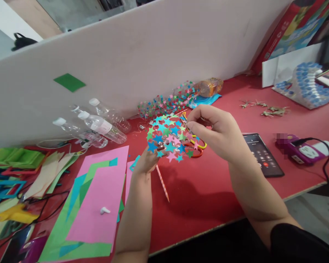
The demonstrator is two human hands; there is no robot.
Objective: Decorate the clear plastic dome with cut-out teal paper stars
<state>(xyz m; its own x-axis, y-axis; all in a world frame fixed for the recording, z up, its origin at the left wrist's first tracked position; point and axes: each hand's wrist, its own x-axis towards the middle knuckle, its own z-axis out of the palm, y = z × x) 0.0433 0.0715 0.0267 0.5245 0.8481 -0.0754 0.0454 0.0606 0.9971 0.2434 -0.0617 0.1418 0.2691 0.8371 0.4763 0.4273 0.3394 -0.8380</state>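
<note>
My left hand (147,160) is wrapped round a clear, rounded object covered with paper stars (168,138), in blue, green and pink. It looks like a clear plastic bottle, but its full shape is hidden by the stars. At its upper right, my right hand (211,126) has thumb and forefinger pinched together; what they hold, if anything, is too small to make out. Scissors with yellow and red-orange handles (199,142) lie behind the object. Under my left hand is a pink patterned pencil (163,184) on the red table (197,204).
More star-covered clear bottles (168,103) lie along the partition. Empty plastic bottles (104,126) are at back left. Coloured paper sheets (98,204) bear a white earbud (105,210). On the right are a phone (263,155), a purple power strip (301,149) and a blue-and-white craft piece (308,86).
</note>
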